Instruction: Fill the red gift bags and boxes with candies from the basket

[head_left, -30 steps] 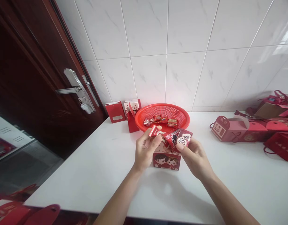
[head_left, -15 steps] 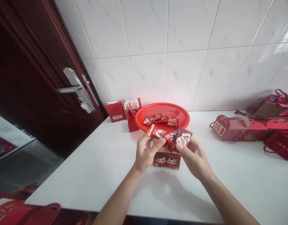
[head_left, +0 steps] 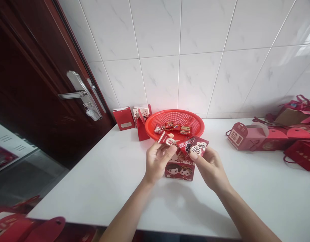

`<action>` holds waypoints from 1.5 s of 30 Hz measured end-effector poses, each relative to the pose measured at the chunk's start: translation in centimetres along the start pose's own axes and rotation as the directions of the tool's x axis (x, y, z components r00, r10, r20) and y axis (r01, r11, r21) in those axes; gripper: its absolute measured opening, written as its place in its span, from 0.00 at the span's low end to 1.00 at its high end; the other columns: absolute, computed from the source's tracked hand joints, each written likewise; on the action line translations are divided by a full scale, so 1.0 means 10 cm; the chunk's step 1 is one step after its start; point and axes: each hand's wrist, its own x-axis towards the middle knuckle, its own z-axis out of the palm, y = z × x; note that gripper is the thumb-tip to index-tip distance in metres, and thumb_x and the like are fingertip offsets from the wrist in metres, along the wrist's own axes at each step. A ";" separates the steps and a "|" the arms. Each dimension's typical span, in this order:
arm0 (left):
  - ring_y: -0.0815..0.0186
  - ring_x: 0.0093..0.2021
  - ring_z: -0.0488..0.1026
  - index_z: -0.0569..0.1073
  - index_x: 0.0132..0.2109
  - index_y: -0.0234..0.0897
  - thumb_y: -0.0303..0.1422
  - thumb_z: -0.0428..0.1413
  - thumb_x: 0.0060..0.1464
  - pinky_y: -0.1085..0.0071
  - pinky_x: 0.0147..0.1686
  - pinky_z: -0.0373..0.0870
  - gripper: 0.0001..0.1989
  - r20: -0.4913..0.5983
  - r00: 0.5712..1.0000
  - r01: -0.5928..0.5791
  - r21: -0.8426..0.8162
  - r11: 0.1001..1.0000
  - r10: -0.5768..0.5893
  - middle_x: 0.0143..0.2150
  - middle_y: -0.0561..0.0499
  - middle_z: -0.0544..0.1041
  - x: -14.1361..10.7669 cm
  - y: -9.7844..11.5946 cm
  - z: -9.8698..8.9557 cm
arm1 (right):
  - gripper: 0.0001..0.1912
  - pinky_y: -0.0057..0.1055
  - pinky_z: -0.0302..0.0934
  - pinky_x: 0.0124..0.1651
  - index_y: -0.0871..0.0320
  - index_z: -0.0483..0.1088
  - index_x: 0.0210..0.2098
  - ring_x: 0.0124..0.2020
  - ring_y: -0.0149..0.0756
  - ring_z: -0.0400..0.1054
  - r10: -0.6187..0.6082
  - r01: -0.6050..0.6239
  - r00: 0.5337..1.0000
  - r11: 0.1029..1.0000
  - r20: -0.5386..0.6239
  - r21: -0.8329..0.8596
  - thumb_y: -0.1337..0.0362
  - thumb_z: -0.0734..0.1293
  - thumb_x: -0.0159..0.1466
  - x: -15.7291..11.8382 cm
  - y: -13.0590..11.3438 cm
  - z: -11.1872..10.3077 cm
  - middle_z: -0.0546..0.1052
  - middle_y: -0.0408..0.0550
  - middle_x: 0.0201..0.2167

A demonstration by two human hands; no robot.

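Between thumb and fingers, my left hand pinches a red and cream candy packet. My right hand grips a darker red candy packet with white lettering patches. The two packets are close together, above a small red box with two cartoon faces on its front. My hands partly hide the top of that box. Just behind stands a red plastic basket, with several wrapped candies lying inside it.
Red cards and boxes stand left of the basket by the tiled wall. More red gift boxes lie on the right of the white table. Red boxes show at the lower left, near a dark door.
The packet in my right hand has turned a little and moved slightly right, away from the left one. The left packet has tilted slightly.
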 end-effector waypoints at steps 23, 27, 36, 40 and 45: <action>0.61 0.43 0.81 0.72 0.60 0.37 0.34 0.66 0.58 0.67 0.47 0.78 0.24 0.032 0.999 0.012 0.061 0.998 -0.014 0.43 0.46 0.84 -0.07 0.06 0.02 | 0.16 0.41 0.74 0.47 0.54 0.77 0.46 0.44 0.47 0.79 0.039 -0.041 0.997 0.998 -0.070 -0.036 0.59 0.77 0.60 0.01 0.01 -0.01 0.83 0.50 0.46; 0.64 0.37 0.80 0.77 0.46 0.36 0.34 0.68 0.55 0.71 0.41 0.78 0.13 0.010 1.000 0.017 0.075 0.997 -0.018 0.37 0.49 0.82 -0.06 0.07 0.03 | 0.17 0.39 0.74 0.43 0.55 0.76 0.45 0.41 0.47 0.79 0.052 -0.056 0.996 0.997 -0.067 -0.048 0.58 0.78 0.58 0.00 0.04 -0.02 0.83 0.50 0.44; 0.64 0.34 0.81 0.77 0.51 0.36 0.33 0.71 0.49 0.71 0.37 0.79 0.22 -0.070 0.997 0.042 0.089 0.995 -0.036 0.33 0.52 0.83 -0.03 0.09 0.04 | 0.21 0.36 0.76 0.40 0.54 0.75 0.44 0.36 0.41 0.79 0.070 -0.076 0.994 0.994 -0.079 -0.074 0.59 0.81 0.55 -0.01 0.04 0.03 0.83 0.47 0.39; 0.65 0.33 0.81 0.75 0.51 0.38 0.32 0.70 0.51 0.71 0.38 0.78 0.21 -0.070 0.997 0.025 0.120 0.992 -0.016 0.30 0.55 0.82 -0.03 0.09 0.03 | 0.20 0.37 0.77 0.36 0.54 0.75 0.44 0.29 0.39 0.78 0.101 -0.105 0.993 0.993 -0.067 -0.052 0.59 0.81 0.55 -0.03 0.04 0.04 0.83 0.47 0.36; 0.66 0.30 0.80 0.73 0.47 0.39 0.31 0.68 0.52 0.70 0.38 0.76 0.17 -0.052 0.998 -0.022 0.146 0.989 0.030 0.28 0.56 0.80 -0.04 0.10 0.04 | 0.21 0.37 0.77 0.35 0.55 0.75 0.43 0.29 0.39 0.78 0.096 -0.103 0.991 0.992 -0.096 -0.077 0.58 0.81 0.54 -0.03 0.03 0.05 0.83 0.47 0.36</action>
